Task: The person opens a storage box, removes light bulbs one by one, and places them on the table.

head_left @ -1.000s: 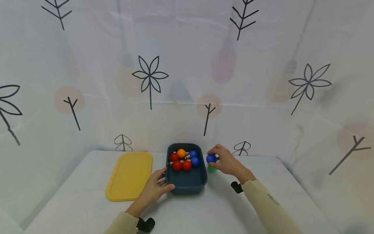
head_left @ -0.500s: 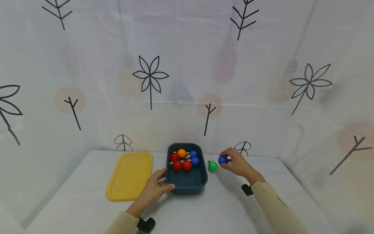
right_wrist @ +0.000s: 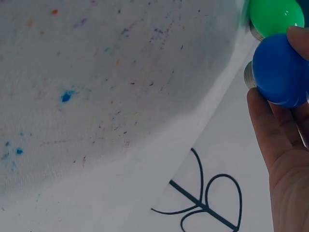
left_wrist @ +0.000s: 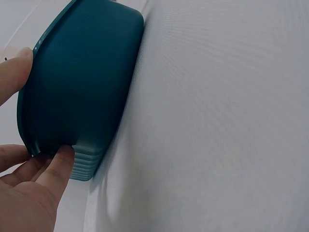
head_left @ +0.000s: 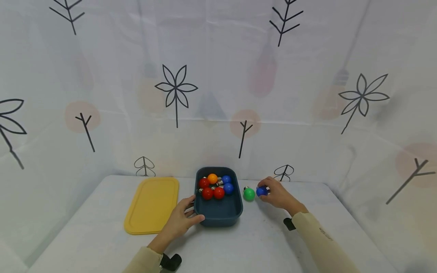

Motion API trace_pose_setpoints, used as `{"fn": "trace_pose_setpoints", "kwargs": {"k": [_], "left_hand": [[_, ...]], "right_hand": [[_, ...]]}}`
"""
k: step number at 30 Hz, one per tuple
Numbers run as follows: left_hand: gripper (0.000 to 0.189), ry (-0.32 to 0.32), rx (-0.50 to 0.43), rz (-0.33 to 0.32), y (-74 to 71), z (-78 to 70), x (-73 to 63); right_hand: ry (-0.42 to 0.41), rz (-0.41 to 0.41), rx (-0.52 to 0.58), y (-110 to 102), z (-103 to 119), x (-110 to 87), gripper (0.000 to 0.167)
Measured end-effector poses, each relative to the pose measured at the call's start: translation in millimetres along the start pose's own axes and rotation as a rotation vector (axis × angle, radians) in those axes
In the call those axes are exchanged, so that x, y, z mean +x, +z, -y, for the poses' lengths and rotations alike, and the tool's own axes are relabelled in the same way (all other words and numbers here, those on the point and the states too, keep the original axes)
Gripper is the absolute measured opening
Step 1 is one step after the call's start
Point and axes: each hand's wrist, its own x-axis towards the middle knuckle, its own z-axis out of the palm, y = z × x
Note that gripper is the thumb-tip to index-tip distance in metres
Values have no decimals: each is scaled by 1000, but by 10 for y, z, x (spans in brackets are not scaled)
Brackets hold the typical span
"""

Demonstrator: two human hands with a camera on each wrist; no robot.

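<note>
My right hand (head_left: 279, 194) pinches a blue light bulb (right_wrist: 280, 71) between thumb and fingers, low over the table to the right of a green light bulb (head_left: 249, 194). The metal screw base shows past the fingers in the right wrist view. My left hand (head_left: 179, 219) holds the near left corner of a dark teal plastic box (left_wrist: 79, 72), thumb at the front rim and fingertips against the left side wall. Inside the box, toward the far end, lie several red bulbs (head_left: 219, 193), blue bulbs (head_left: 228, 188) and one orange bulb (head_left: 212, 179).
A yellow rectangular lid (head_left: 151, 206) lies flat on the table, left of the box. The white table (head_left: 239, 250) ends at the back against a white cloth (head_left: 211, 144) printed with plants. Small colored specks mark the cloth in the right wrist view.
My right hand has carried the blue bulb from above the green one to its right, then lowered it toward the table. My left hand and the box have stayed in place.
</note>
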Motion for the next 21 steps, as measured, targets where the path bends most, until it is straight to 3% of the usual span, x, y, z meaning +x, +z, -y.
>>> {"fn": "trace_pose_setpoints", "kwargs": {"k": [12, 21], "left_hand": [[85, 11, -7, 7, 2, -3, -3], [86, 6, -2, 1, -1, -11, -2]], "right_hand": [[17, 31, -20, 104, -69, 42, 29], [-15, 46, -51, 121, -94, 54, 30]]}}
